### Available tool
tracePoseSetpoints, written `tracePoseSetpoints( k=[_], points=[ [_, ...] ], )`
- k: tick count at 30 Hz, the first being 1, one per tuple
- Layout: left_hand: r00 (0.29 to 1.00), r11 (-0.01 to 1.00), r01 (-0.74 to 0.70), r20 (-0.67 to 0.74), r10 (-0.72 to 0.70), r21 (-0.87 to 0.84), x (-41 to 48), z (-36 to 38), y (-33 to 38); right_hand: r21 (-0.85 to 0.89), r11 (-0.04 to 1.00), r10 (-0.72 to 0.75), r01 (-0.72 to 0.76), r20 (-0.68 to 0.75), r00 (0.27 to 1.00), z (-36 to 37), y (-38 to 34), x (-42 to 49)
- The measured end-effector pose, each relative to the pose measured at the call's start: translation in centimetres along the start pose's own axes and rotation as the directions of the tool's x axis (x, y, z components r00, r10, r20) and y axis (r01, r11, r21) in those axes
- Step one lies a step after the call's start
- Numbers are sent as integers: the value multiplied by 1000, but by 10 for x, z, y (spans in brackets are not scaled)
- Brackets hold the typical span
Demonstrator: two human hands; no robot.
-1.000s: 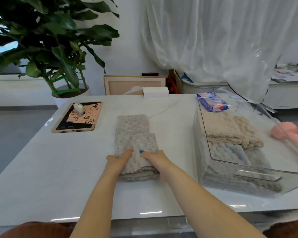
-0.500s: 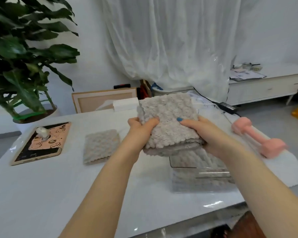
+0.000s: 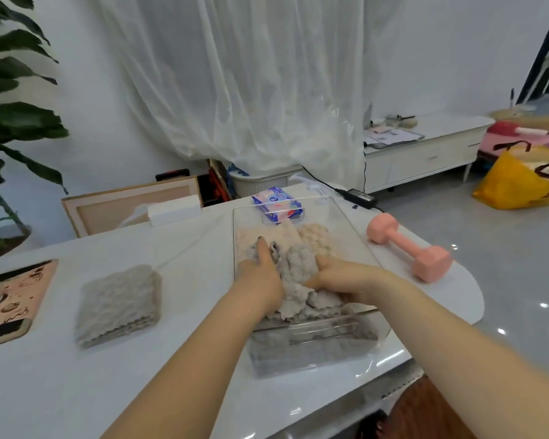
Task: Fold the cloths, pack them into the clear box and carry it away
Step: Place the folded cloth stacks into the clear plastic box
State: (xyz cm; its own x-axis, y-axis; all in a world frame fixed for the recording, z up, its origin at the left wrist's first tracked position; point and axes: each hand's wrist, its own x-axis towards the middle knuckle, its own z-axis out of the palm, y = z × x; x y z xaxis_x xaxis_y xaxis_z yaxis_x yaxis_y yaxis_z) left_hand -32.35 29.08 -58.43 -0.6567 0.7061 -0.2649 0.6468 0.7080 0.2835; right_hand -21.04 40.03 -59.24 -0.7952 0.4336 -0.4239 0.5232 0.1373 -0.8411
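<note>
Pressing down with straight fingers (image 3: 262,251), the left hand (image 3: 259,280) lies flat, palm down, on a grey cloth (image 3: 293,270) inside the clear box (image 3: 343,220). The fingers point away from the person and are held close together, and one dark nail shows at the front. They only push on the cloth and are not closed around it.

The fingers (image 3: 325,263) of the right hand (image 3: 343,277) are bent and curl over the right side of the same cloth, with the thumb at the near side, so this hand grips it. The tips are sunk in the soft pile and cannot be seen.

Both wrists are over the near rim of the box. The two bare forearms come up from the bottom of the picture, the left one from the lower middle and the right one from the lower right corner, and they meet over the box.

The grey cloth is in the near half of the box, on top of other grey cloths. Beige cloths (image 3: 314,236) fill the far half. One more folded cloth (image 3: 118,302) lies on the white table (image 3: 187,369), left of the box and apart from it.

A pink dumbbell (image 3: 409,253) lies on the table right of the box. A blue and pink packet (image 3: 278,202) lies behind the box.
</note>
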Motion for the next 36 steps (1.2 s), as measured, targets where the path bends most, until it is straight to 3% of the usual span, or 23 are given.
tracePoseSetpoints(
  k=[4, 7, 11, 14, 18, 21, 24, 26, 28, 29, 31, 34, 35, 36],
  points=[
    [989, 952, -21, 147, -26, 306, 10, 18, 0, -422, 897, 117, -133, -64, 991, 2, 5, -3],
    [962, 914, -75, 269, -38, 399, 19, 19, 2, -606, 779, 114, -164, -121, 986, 6, 2, 0],
    [974, 873, -110, 228, -1, 475, 21, 29, -1, -601, 782, 110, -168, -132, 985, 8, 0, -2],
    [990, 846, -115, -15, 143, 521, 9, 30, -1, -484, 866, 40, -124, -181, 983, 9, -1, -8],
    [952, 970, -130, -247, 180, 203, -8, -1, 1, -155, 985, 34, -78, -270, 962, 0, -6, -15],
    [973, 985, -141, -198, 119, -99, -12, -25, 0, 135, 991, 26, 8, -246, 969, -11, -12, -21],
    [984, 896, -118, -169, 49, -427, -6, -34, -3, 403, 909, -4, 105, -243, 970, -24, -22, -31],
    [994, 777, -75, -106, 11, -625, 0, -28, 1, 438, 887, -30, 146, -260, 965, -33, -26, -38],
    [995, 565, 84, 104, 3, -821, 3, -24, 10, 475, 856, -62, 204, -298, 953, -43, -26, -42],
    [974, 459, 179, 224, 46, -870, 5, -23, 14, 497, 836, -75, 231, -314, 946, -49, -24, -43],
    [904, 348, 297, 379, 198, -889, 5, -21, 22, 537, 805, -82, 253, -322, 943, -60, -18, -46],
    [896, 256, 262, 333, 293, -930, 10, -12, 34, 535, 813, -15, 229, -374, 927, -70, -5, -49],
    [916, 251, 233, 299, 267, -939, 14, -7, 41, 435, 877, 10, 205, -443, 896, -74, 1, -49],
    [944, 319, 175, 251, 215, -931, 16, -4, 46, 275, 949, 5, 153, -501, 865, -75, 5, -50]
  ],
)
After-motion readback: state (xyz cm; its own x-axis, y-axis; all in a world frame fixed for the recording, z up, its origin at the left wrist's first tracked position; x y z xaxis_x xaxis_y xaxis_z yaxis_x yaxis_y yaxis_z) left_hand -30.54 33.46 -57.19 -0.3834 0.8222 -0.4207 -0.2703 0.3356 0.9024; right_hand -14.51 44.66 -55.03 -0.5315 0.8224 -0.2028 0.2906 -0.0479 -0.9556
